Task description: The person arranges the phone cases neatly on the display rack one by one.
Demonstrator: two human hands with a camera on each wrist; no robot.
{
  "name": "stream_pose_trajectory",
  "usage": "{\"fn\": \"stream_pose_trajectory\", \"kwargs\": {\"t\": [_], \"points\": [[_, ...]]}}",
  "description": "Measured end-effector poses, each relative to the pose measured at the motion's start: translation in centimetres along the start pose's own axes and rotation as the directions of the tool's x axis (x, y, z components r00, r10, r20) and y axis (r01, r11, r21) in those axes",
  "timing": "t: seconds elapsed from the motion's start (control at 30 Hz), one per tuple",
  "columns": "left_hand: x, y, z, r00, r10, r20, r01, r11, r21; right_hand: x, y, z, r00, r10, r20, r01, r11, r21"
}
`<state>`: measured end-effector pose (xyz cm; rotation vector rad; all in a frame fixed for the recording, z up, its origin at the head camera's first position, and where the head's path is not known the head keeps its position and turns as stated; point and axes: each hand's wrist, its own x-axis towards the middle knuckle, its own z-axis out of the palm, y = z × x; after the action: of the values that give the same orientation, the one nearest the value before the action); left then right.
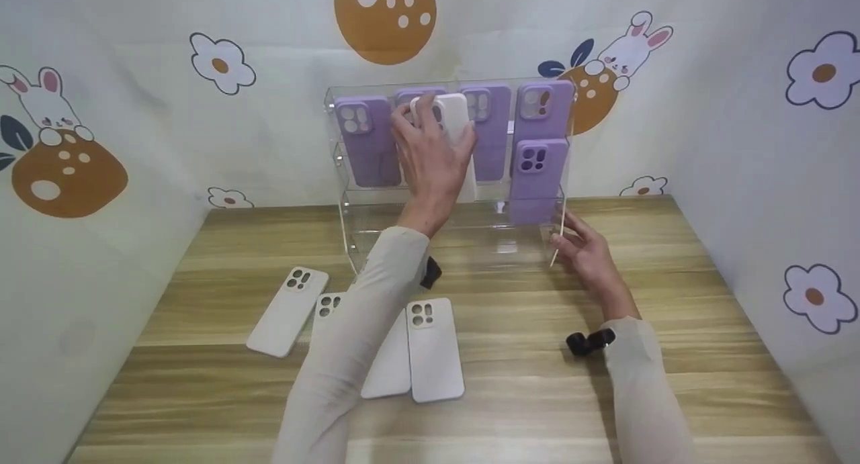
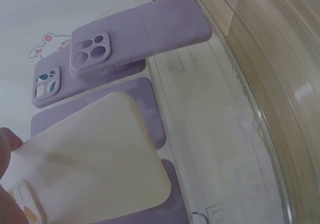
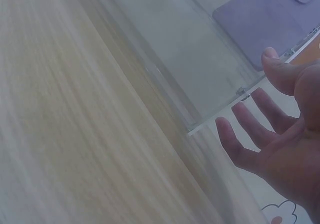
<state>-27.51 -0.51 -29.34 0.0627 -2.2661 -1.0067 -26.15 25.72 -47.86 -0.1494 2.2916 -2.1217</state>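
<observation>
My left hand (image 1: 433, 152) grips a white phone case (image 1: 455, 111) by its upper part, fingers on one side and thumb on the other. The case is in front of a clear acrylic display rack (image 1: 463, 239), overlapping purple phone cases; its lower end shows in the left wrist view as a pale case (image 2: 100, 154). Several purple cases (image 1: 494, 145) stand along the top tier, and another purple case (image 1: 537, 182) stands one tier lower at the right. My right hand (image 1: 588, 252) is at the rack's right side panel, fingers spread and loosely bent, fingertips right at its edge (image 3: 215, 116).
Several white phone cases, among them one at the left (image 1: 287, 313) and one nearer the middle (image 1: 435, 353), lie on the wood-grain table (image 1: 524, 397), partly under my left sleeve (image 1: 349, 343). A patterned backdrop (image 1: 269, 135) rises behind the rack and at both sides.
</observation>
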Motion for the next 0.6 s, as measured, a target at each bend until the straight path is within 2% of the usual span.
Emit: {"fn": "stream_pose_trajectory", "kwargs": {"t": [0.17, 0.33, 0.6], "points": [[-0.3, 1.0, 1.5, 0.999, 0.019, -0.026, -0.02, 0.999, -0.039, -0.1, 0.1, -0.1, 1.0, 0.0, 0.001, 0.0, 1.0, 0.014], [-1.1, 1.6, 2.9, 0.998, 0.053, -0.04, -0.055, 0.997, -0.05, -0.2, 0.0, -0.1, 1.0, -0.009, 0.003, 0.009, 1.0, 0.009], [-2.4, 1.3, 5.0, 0.996, 0.063, -0.061, -0.064, 0.998, -0.024, -0.3, 0.1, -0.2, 1.0, 0.003, -0.004, -0.003, 1.0, 0.006]]}}
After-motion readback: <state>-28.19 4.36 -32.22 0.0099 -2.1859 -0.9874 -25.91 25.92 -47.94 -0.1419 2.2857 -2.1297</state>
